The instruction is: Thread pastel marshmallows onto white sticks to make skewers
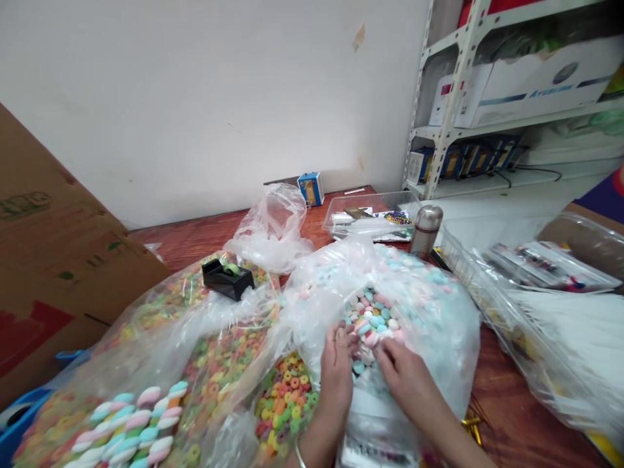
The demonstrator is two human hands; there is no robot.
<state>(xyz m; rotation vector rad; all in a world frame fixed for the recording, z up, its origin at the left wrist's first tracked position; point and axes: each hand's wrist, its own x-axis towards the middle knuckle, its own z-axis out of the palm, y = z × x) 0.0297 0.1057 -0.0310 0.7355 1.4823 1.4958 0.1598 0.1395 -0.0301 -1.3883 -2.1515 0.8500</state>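
Both hands are at the opening of a large clear plastic bag full of pastel pink, blue and white candies. My left hand is at the left side of the opening, its fingers curled in at the candies. From the right, my right hand reaches in with its fingers drawn together. Pink and white pieces show between the fingertips, but blur hides what exactly each hand grips. Below the hands lies a clear packet with printing on it.
At left, a bag of gummy rings carries twisted marshmallow sticks and a black tape dispenser. A cardboard box stands far left. Behind are a flask and a clear tray; a plastic bin is at right.
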